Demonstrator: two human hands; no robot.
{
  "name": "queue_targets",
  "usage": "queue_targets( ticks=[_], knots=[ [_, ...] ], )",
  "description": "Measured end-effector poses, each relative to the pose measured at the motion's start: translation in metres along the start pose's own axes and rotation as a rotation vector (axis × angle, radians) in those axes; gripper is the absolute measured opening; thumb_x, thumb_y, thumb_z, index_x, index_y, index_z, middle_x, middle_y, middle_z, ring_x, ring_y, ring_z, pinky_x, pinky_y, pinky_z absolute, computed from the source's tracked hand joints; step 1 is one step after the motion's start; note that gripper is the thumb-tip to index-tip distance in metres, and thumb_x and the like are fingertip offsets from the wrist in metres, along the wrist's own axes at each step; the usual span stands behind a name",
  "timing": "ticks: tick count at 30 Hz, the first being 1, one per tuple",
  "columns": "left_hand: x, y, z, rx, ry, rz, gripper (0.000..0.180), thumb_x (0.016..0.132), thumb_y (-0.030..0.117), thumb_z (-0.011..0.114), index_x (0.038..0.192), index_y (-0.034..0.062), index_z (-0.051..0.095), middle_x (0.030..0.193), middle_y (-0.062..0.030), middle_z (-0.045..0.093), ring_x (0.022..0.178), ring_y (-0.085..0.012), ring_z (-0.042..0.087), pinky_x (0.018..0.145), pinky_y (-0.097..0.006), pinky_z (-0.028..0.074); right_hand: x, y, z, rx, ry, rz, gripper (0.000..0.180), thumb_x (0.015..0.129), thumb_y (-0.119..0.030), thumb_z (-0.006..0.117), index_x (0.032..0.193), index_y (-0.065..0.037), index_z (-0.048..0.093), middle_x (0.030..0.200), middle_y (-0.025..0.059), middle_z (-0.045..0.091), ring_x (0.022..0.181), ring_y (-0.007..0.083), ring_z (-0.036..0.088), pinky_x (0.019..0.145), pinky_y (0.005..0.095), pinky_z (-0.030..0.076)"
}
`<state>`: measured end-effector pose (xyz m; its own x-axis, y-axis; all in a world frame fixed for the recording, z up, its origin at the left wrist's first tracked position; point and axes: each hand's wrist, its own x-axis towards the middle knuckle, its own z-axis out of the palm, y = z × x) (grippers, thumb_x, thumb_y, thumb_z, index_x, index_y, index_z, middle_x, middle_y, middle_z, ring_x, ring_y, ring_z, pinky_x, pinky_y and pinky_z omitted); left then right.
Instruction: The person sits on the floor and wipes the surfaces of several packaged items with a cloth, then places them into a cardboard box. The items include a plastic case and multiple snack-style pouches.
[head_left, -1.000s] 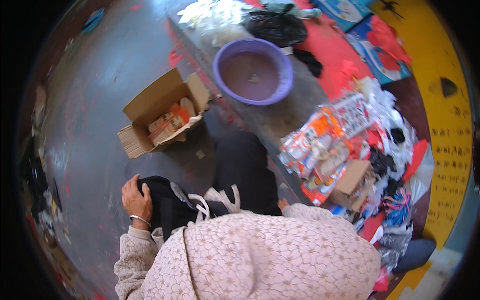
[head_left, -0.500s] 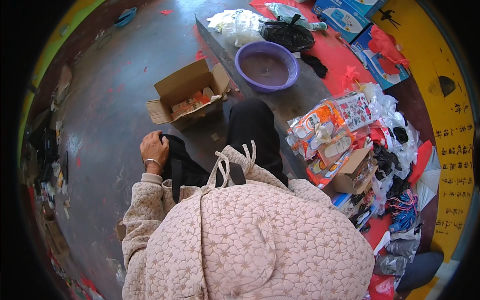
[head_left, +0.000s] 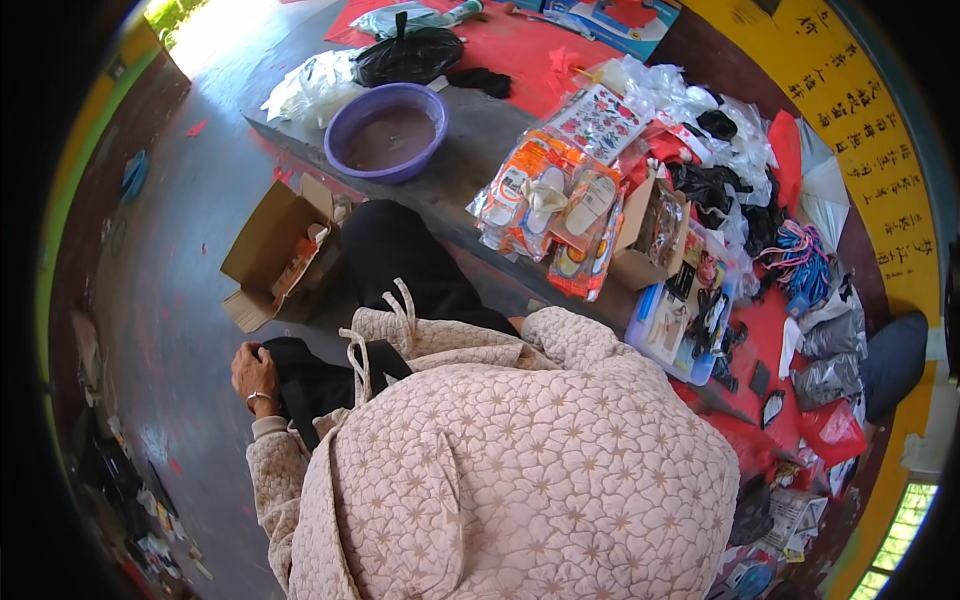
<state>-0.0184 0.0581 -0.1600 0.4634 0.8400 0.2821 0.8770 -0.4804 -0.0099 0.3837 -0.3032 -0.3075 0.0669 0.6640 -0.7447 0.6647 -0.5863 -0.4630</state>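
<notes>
My left hand (head_left: 255, 375) rests on my left knee, in black trousers (head_left: 310, 375), fingers loosely draped over it and holding nothing. A thin bracelet circles that wrist. Of my right hand (head_left: 517, 325) only a small skin-toned patch shows by the sleeve end; its fingers are hidden. Beyond my left knee an open cardboard box (head_left: 262, 245) sits on the floor, with orange packets inside. To the right of my knees, on a raised ledge, lie clear-and-orange packets of insoles (head_left: 590, 205) and a sheet of floral stickers (head_left: 598, 122).
A purple basin (head_left: 340, 150) of murky water stands on the ledge (head_left: 480, 215). Black (head_left: 410, 60) and white plastic bags (head_left: 310, 88) lie behind it. At right are a small carton (head_left: 640, 235), a clear plastic bin (head_left: 675, 325) and bundled cords (head_left: 800, 255). Litter lines the left wall.
The view has swung to the right, so the box, basin and left hand appear further left. More of the goods at right now shows. My left hand stays on the knee.
</notes>
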Motion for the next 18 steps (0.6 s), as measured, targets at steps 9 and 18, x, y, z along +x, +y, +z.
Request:
queue_targets(
  ticks=[9,18],
  knots=[
    [0.007,0.041,-0.047,-0.071,-0.137,-0.183,0.014,0.082,0.026,0.052,0.086,0.0127,0.055,0.090,-0.0054,0.060,0.091,-0.0266,0.055,0.078,-0.040,0.041,0.005,0.013,0.001,0.065,0.092,-0.091,0.026,0.075,-0.029,0.061,0.084,-0.006,0.068,0.079,0.0147,0.066,0.074,0.0280,0.064,0.068,0.0366,0.049],
    [0.007,0.043,-0.064,-0.090,-0.092,-0.194,0.011,0.078,0.023,0.052,0.078,0.0123,0.055,0.085,-0.0075,0.060,0.087,-0.0267,0.056,0.076,-0.041,0.042,-0.023,0.023,-0.136,0.485,0.954,-0.010,0.024,0.077,-0.021,0.061,0.093,-0.004,0.066,0.074,0.0078,0.065,0.071,0.0199,0.062,0.066,0.0323,0.048]
  ],
)
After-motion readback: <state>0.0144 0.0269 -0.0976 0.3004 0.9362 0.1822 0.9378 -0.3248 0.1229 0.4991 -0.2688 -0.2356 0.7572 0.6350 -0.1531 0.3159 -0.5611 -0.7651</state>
